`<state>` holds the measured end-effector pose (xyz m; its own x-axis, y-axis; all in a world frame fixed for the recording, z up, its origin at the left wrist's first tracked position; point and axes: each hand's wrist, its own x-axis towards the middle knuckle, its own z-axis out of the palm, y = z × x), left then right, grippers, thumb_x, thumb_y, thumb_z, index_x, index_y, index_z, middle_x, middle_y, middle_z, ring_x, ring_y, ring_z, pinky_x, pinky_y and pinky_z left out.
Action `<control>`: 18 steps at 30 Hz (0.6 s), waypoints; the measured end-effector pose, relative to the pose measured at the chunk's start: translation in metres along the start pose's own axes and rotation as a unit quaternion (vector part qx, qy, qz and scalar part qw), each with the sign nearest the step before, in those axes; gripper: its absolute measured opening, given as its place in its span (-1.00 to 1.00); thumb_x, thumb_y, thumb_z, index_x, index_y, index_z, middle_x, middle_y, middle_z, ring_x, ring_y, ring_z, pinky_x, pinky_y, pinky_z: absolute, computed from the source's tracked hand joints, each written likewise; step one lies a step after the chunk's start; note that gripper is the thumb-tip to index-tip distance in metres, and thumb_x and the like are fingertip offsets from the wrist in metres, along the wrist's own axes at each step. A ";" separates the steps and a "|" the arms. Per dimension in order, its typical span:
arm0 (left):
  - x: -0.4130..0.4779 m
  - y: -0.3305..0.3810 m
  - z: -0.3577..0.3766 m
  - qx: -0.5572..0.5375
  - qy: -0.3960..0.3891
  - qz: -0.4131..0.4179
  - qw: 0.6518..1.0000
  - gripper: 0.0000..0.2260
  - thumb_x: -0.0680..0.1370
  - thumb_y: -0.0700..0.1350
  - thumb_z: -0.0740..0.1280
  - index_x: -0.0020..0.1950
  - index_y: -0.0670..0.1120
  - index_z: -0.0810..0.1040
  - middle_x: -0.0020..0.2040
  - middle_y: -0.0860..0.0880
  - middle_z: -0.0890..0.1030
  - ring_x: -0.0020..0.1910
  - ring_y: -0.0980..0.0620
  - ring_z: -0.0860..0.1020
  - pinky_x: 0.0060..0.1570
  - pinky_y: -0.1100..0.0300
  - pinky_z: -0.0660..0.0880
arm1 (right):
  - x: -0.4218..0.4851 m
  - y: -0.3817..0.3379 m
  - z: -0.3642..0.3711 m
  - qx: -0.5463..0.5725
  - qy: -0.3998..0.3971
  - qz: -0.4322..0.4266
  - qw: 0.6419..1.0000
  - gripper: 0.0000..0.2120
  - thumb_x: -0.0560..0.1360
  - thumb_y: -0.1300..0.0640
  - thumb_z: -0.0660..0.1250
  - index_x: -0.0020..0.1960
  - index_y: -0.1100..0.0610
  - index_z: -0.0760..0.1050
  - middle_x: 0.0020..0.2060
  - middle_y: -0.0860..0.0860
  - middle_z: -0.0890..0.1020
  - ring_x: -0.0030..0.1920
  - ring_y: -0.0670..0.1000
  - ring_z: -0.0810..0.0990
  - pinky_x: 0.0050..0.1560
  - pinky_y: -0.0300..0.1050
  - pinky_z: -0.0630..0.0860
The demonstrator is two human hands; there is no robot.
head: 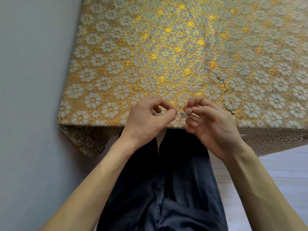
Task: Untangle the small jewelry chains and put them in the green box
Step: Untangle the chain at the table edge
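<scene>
Hands (181, 117) hide knotted chain (181, 113).

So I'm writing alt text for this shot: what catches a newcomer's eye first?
The gold flower-patterned tablecloth fills the upper frame. At its near edge, the left hand and right hand pinch a small silvery chain between them. Another thin chain lies on the cloth to the right.

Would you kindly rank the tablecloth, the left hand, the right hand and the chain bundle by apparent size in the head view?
1. Tablecloth, by far the largest.
2. Left hand and right hand: alike, so unranked.
3. Chain bundle, pinched between both hands, smallest.
</scene>
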<state>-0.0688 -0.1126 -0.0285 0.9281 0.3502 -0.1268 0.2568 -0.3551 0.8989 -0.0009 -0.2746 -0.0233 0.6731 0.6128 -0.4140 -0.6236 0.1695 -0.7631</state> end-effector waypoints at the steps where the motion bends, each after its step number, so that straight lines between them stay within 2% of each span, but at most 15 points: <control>1: 0.001 0.000 0.000 -0.019 -0.001 -0.016 1.000 -0.91 0.39 0.05 0.42 -0.21 0.07 0.68 -0.18 0.23 0.60 -0.23 0.15 0.51 -0.20 0.34 0.40 | 0.000 0.000 0.000 0.001 -0.005 0.000 1.000 -0.88 0.44 0.27 0.20 -0.07 0.13 0.46 -0.24 0.00 0.49 -0.40 -0.08 0.29 -0.35 -0.20 0.18; 5: 0.003 0.003 -0.001 -0.058 -0.010 -0.046 0.997 -0.91 0.37 0.06 0.41 -0.23 0.07 0.67 -0.22 0.23 0.61 -0.25 0.20 0.51 -0.19 0.32 0.41 | 0.000 0.001 0.003 -0.018 0.001 0.000 1.000 -0.84 0.51 0.33 0.13 -0.08 0.16 0.46 -0.29 0.00 0.46 -0.41 -0.08 0.24 -0.35 -0.19 0.19; 8: 0.003 0.004 -0.001 -0.080 -0.016 -0.050 0.995 -0.89 0.37 0.05 0.42 -0.22 0.04 0.66 -0.23 0.20 0.61 -0.25 0.22 0.51 -0.19 0.36 0.42 | 0.000 0.002 0.007 -0.047 0.014 -0.012 0.999 -0.79 0.61 0.35 0.09 -0.07 0.19 0.46 -0.31 0.00 0.44 -0.42 -0.06 0.27 -0.38 -0.22 0.29; 12: 0.005 0.000 -0.003 -0.108 -0.009 -0.054 0.993 -0.79 0.31 0.16 0.39 -0.23 0.06 0.67 -0.25 0.13 0.63 -0.23 0.19 0.53 -0.18 0.35 0.44 | -0.001 0.003 0.011 -0.079 0.002 -0.036 0.996 -0.89 0.60 0.26 0.20 0.00 0.23 0.50 -0.29 0.01 0.48 -0.38 -0.04 0.43 -0.30 -0.21 0.49; 15: 0.006 0.002 -0.005 -0.160 -0.006 -0.063 0.985 -0.86 0.36 0.03 0.41 -0.22 -0.02 0.66 -0.20 0.03 0.65 -0.17 0.12 0.54 -0.11 0.34 0.44 | -0.003 0.002 0.009 -0.024 -0.023 -0.017 0.999 -0.85 0.52 0.18 0.27 0.01 0.24 0.53 -0.30 0.00 0.50 -0.36 -0.04 0.47 -0.28 -0.20 0.53; 18: 0.007 0.003 -0.005 -0.175 -0.009 -0.059 0.983 -0.81 0.34 0.05 0.41 -0.21 -0.05 0.65 -0.17 -0.07 0.64 -0.15 0.05 0.53 -0.10 0.27 0.44 | -0.005 0.004 0.008 -0.067 -0.026 -0.029 0.997 -0.84 0.52 0.18 0.28 0.03 0.22 0.58 -0.30 0.00 0.51 -0.32 -0.06 0.48 -0.23 -0.21 0.56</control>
<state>-0.0633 -0.1068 -0.0249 0.9028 0.3550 -0.2429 0.2567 0.0084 0.9665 -0.0100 -0.2708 -0.0203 0.6833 0.6448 -0.3427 -0.5225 0.1040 -0.8462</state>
